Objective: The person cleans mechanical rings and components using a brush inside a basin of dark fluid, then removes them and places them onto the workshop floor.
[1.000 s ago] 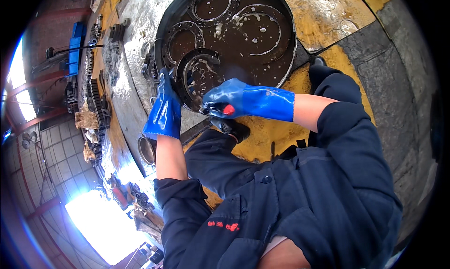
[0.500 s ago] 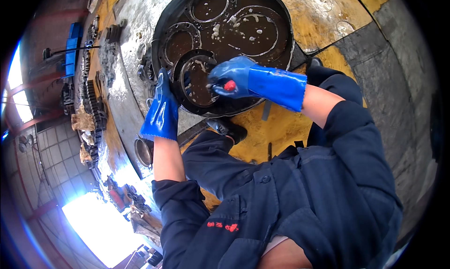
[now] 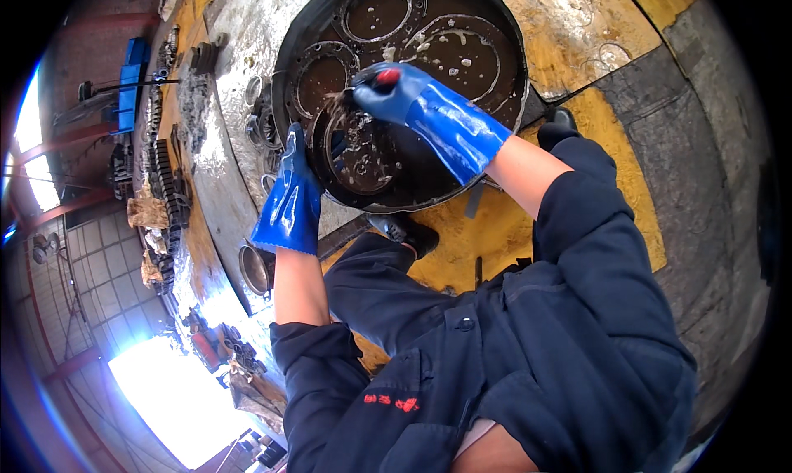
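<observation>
A round black tub [image 3: 525,85] of dark brown liquid stands before me, with several metal rings in it. My left hand [image 3: 290,188], in a blue rubber glove, grips the left edge of a dark metal ring [image 3: 320,155] at the tub's near left side. My right hand [image 3: 392,94], gloved the same way, is closed around a brush with a red handle end [image 3: 388,76]. Its dark bristles are at the ring's far edge, where liquid splashes; they are blurred. Another ring [image 3: 307,58] lies just beyond, and a large ring [image 3: 498,61] sits partly sunk at the far right.
A metal bowl-like part [image 3: 254,268] and several small rings [image 3: 257,127] lie left of the tub. Rows of dark metal parts [image 3: 163,172] line the far left, near a blue metal frame [image 3: 130,85]. My shoes [image 3: 417,235] are close to the tub on a yellow-stained floor [image 3: 511,225].
My right hand has swept up and left with the brush, from the ring's right side to its far edge, splashing liquid. My left hand keeps its grip, barely shifted.
</observation>
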